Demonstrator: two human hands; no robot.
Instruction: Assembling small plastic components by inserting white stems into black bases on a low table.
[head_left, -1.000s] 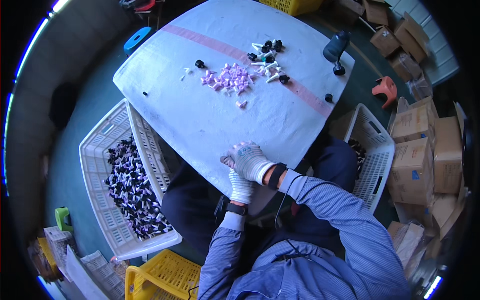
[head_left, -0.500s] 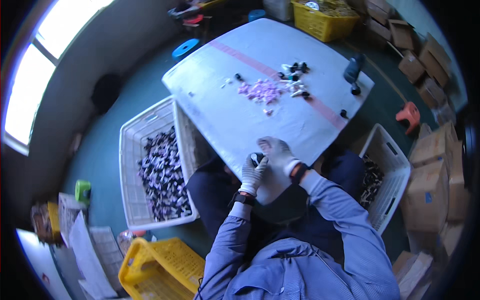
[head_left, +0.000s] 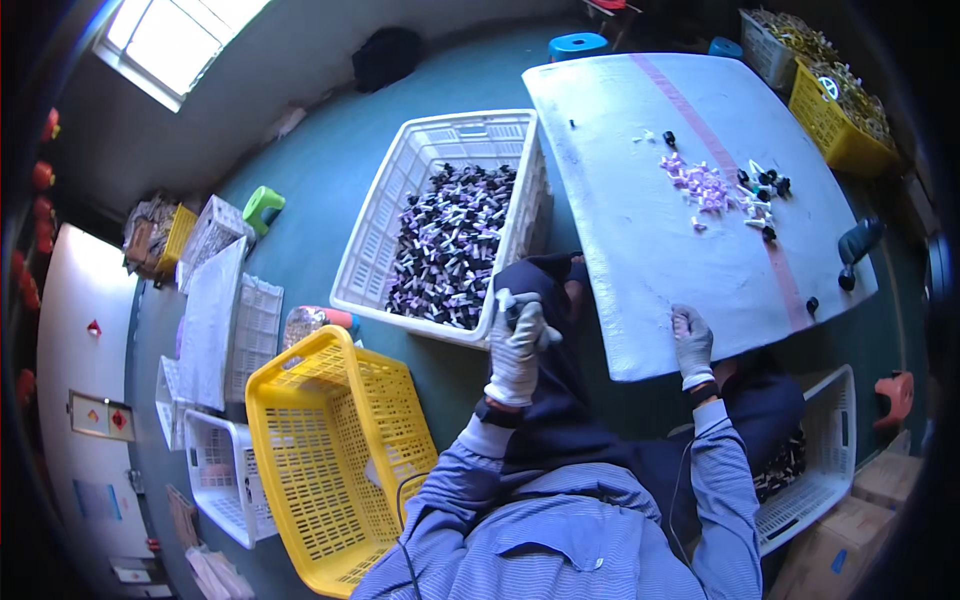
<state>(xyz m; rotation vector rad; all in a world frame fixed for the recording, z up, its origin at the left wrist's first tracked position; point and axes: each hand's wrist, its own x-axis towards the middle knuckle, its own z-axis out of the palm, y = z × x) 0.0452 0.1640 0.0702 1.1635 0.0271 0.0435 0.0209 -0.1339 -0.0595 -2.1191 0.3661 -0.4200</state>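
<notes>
My left hand (head_left: 517, 350), in a pale glove, is raised beside the near right corner of the white crate (head_left: 350, 255). It is closed on a small black part with a white end (head_left: 513, 314). Inside the crate lies a heap of small black, white and lilac pieces (head_left: 450, 240). At the near edge of the white-covered table (head_left: 640, 270) rests my right hand (head_left: 691, 342), also gloved, with bare fingertips. Its fingers are drawn together; anything between them is hidden. Farther up the table lie lilac pieces (head_left: 708, 188) and black-and-white parts (head_left: 762, 190).
A dark power driver (head_left: 860, 240) lies at the table's right edge. A yellow basket (head_left: 345, 345) stands at my left, with white crates behind it. Another white crate (head_left: 835, 440) with dark pieces sits at my right, near cardboard boxes (head_left: 850, 525) and an orange stool (head_left: 893, 398).
My view has swung left. My hands, together over the table's near edge before, are now apart: the left has moved with the black part to the crate, while the right stays at the table.
</notes>
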